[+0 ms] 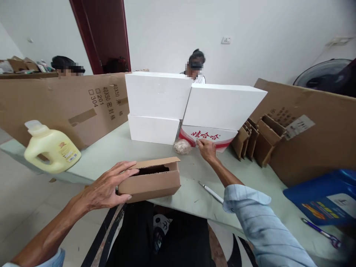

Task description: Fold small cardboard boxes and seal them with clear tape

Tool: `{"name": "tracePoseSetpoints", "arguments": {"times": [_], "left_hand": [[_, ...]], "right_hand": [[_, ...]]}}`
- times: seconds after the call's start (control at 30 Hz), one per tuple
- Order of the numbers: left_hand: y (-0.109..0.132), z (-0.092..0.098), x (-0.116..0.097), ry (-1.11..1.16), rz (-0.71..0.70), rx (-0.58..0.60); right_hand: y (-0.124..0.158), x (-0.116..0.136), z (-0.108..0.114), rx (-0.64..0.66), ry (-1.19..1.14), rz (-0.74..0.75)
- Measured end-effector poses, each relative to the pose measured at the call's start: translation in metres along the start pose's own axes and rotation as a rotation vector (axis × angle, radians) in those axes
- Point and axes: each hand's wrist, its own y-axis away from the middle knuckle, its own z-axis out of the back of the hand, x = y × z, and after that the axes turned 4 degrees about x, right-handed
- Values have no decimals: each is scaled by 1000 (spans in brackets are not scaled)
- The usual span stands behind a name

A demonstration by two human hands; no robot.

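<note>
My left hand (pixel 111 183) grips the left end of a small brown cardboard box (pixel 155 185) at the table's near edge, thumb on the near side and fingers across the top. The box's lid flap stands partly raised, and its inside looks dark. My right hand (pixel 207 149) reaches forward with its fingers curled together, in front of a white carton (pixel 191 129) with red lettering. What those fingers hold, if anything, is hidden. Just left of them lies a crumpled ball of clear tape or film (pixel 182 146). A white pen-like tool (pixel 211 192) rests near my right forearm.
Several white cartons (pixel 158 94) are stacked at the back. Folded brown boxes (pixel 260 139) lean at the right by a large cardboard panel (pixel 311 144). A yellow jug (pixel 51 146), a blue jug (pixel 325 200) and a purple pen (pixel 319 230) lie around. Two people sit beyond.
</note>
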Motion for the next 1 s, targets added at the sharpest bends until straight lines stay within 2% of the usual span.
{"name": "tracePoseSetpoints", "arguments": {"times": [0.07,0.2,0.4,0.77,1.0], "left_hand": [[-2,-1,0,9,1,2],[-4,-3,-2,14,0,-14],[-3,-6,-2,4,6,-41],[-4,-5,-3,-11,-2,-23],[1,-9,-1,2,13,-29]], "right_hand": [[-4,-6,-19,-39,80,-66],[-11,-11,-50,-26,176,-98],[-12,-10,-80,35,259,-84],[11,2,-89,121,324,-53],[13,6,-92,43,196,-106]]}}
